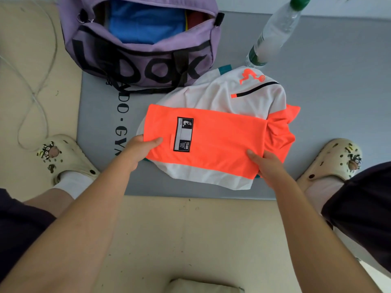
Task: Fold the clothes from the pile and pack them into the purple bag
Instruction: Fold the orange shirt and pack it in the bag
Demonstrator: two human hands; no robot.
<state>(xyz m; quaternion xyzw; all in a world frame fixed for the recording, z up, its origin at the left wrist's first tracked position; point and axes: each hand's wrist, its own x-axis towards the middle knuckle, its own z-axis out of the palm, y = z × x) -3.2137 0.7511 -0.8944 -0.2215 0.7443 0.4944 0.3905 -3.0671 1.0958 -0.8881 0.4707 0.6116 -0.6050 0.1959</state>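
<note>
Lying under everything, the grey mat (328, 102) spreads out ahead of both hands, with beige floor (169, 240) on the near side of the wrists

Beyond the left hand, up and away from its fingertips, the purple bag (135, 66) sits with its zip mouth open toward the camera; a folded blue garment (146, 26) already fills most of the opening, and something red (195, 17) shows at its far right edge, so part of the packing looks done

Just past the knuckles of both hands lies the white garment (213, 96), flat on the mat with an orange figure print and a dark zip line; it looks unfolded to me and seems to be what is left of the pile, though a teal edge poking from under it may be 1 more piece, I cannot tell

On top of it, held between the 2 hands, is the orange garment (211, 142), folded to a tidy band with a black label facing up and a bunched tail trailing off beyond the right hand

The left hand (137, 151) pinches the near left corner, thumb over the cloth, fingers hidden beneath; the right hand (268, 166) pinches the near right edge likewise

A water bottle (273, 34) stands far beyond the right hand, apart from the clothes

My reading: this piece needs perhaps 1 more fold, then goes in the bag
</note>
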